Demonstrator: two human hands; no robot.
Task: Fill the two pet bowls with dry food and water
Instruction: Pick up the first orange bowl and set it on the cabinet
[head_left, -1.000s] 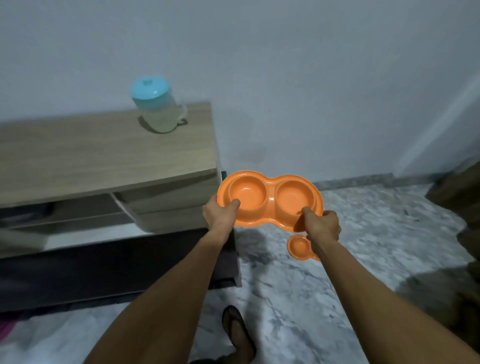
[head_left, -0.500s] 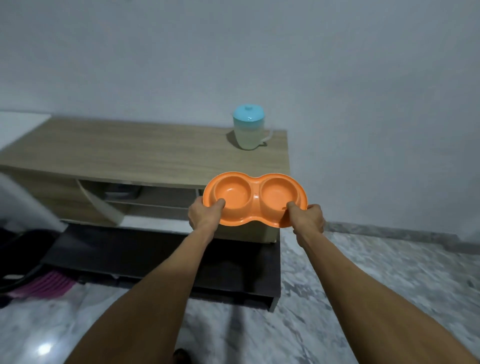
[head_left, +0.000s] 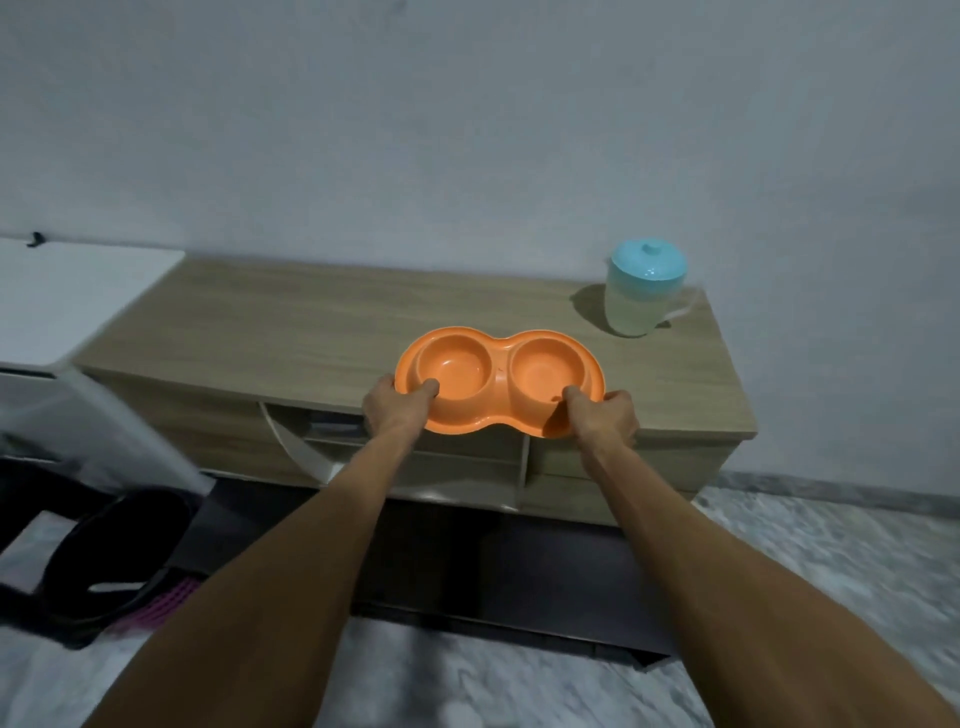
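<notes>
Orange double pet bowl (head_left: 498, 382) being held by both ends, over the front edge of the wooden cabinet top (head_left: 291, 322); hard to tell if touching the wood or just above it. Standing against a plain pale wall (head_left: 467, 130), that cabinet, with open shelves (head_left: 332, 431) under the top and a grey marble floor (head_left: 810, 561) below. Sitting at the far left, something white (head_left: 78, 296), and a dark blurry thing (head_left: 109, 561) lying on the floor. Both round cups looking dry, nothing inside. Left hand (head_left: 397, 410) gripping the left rim, thumb hooked in the cup. Right hand (head_left: 605, 418) gripping the right rim the same way. Standing near the right back corner, well apart from the bowl, a clear jug (head_left: 641, 301) with a blue lid (head_left: 649, 258); contents too pale to make out.
</notes>
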